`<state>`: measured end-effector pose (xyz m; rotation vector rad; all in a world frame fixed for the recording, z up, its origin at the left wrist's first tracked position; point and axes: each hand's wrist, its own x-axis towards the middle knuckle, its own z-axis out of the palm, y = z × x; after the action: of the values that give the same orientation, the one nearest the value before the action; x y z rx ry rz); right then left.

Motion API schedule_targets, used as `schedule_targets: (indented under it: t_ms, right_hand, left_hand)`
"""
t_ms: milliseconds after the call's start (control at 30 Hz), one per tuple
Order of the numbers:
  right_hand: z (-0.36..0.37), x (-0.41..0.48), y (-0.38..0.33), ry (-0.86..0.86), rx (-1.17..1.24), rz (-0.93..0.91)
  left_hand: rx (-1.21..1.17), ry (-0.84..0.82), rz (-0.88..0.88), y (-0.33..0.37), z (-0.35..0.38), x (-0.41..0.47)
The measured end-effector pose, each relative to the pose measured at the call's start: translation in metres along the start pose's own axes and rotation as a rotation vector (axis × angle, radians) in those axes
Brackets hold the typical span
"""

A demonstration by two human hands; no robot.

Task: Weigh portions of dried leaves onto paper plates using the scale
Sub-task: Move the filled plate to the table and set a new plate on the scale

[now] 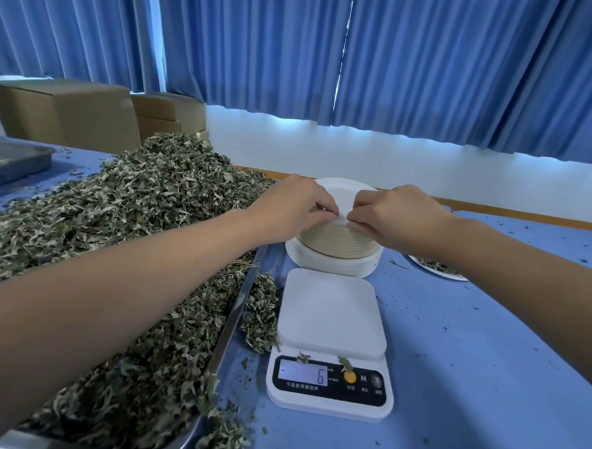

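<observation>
The left hand (289, 203) and right hand (401, 216) pinch the top paper plate's (344, 192) near rim with curled fingers, on the plate stack (335, 241) just behind the digital scale (332, 315); dried leaves (116, 215) heap along the counter's (487, 337) left edge.

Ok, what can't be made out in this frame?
Head view.
Near edge of the top plate: left hand and right hand cover it; one plate pinched or several, unclear.
Leaf plate at right: mostly behind the right forearm.
Labels on the scale: too small.
Grey tray: cut by left edge.

Scale platform (333, 312) bare; leaf pile (123, 215) crowds left.
</observation>
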<state>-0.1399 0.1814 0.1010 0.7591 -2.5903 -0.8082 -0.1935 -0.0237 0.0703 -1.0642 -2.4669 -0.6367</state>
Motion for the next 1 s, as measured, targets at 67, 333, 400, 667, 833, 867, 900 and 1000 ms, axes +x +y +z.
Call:
schedule_targets:
  t_ms: [67,333,400,667,833,867,900,1000]
  right_hand:
    - [0.0003,-0.0012,0.0013,0.002,0.021,0.009]
    - [0.0011,-0.0012,0.0001,0.023,0.036,0.013]
    - [0.0001,-0.0021,0.0000,0.031,0.039,0.015]
    - [0.0023,-0.0009,-0.0031,0.050,0.024,0.030]
    - [0.0023,-0.0016,-0.0006,0.068,0.076,0.018]
    - [0.0021,-0.0018,-0.0008,0.074,0.077,0.016]
    - [0.0016,-0.0019,-0.0010,0.080,0.079,0.014]
    - [0.0003,-0.0021,-0.0004,0.076,0.080,0.015]
  left_hand:
    - [0.013,0.001,0.010,0.0002,-0.0017,0.0009]
    - [0.089,-0.028,0.077,0.0036,-0.0061,0.0029]
    - [0.104,-0.037,0.089,0.0044,-0.0068,0.0034]
    - [0.334,-0.120,0.265,0.0067,-0.0093,0.0038]
    - [0.260,-0.097,0.271,0.0044,-0.0090,0.0038]
    - [0.242,-0.092,0.272,0.0041,-0.0088,0.0038]
    - [0.228,-0.087,0.272,0.0038,-0.0085,0.0036]
    - [0.213,-0.079,0.263,0.0028,-0.0083,0.0034]
